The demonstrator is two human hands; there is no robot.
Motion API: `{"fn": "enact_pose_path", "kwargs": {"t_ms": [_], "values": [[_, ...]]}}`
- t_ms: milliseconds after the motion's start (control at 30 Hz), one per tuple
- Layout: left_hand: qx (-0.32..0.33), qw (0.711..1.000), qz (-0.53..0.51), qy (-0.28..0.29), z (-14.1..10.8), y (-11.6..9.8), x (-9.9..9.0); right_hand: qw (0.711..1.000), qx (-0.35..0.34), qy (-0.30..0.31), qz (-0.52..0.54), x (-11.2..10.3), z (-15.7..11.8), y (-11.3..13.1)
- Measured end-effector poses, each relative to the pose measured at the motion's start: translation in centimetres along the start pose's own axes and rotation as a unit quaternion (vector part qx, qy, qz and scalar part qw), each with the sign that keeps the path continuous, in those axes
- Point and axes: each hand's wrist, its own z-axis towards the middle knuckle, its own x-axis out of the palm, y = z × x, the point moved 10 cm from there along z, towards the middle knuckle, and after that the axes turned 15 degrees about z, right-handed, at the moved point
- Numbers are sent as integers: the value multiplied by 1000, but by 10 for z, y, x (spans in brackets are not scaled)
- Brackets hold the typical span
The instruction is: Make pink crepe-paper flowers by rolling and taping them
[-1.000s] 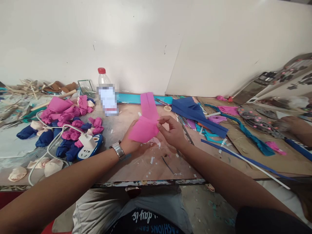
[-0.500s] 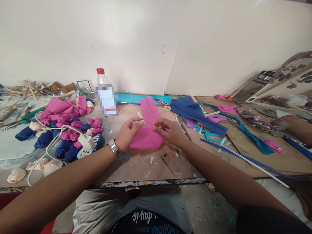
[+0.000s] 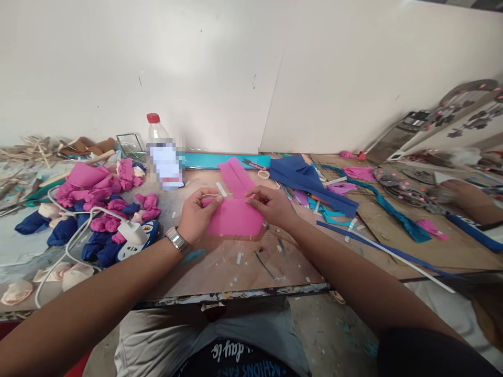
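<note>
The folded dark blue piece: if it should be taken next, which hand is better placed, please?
Probably the right hand: it is nearer the dark blue piece than the left hand is. Both pinch the pink piece, so the right would first need to let go.

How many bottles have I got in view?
2: the red-capped bottle behind the phone, beyond the left hand, and the dark-topped bottle towards the back at right. Others may be hidden behind things.
</note>
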Motion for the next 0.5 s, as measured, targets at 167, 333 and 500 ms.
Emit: {"fn": "enact_pose_path", "kwargs": {"t_ms": [167,333,500], "values": [[27,998,59,-13,2,-3,-4,999,4,36,-28,-5,4,-3],[111,981,150,-54,-2,-27,-12,990,-14,125,-69,-2,5,-2],[154,972,170,-43,-16,-52,-6,981,-113,114,-106,-5,5,22]]}}
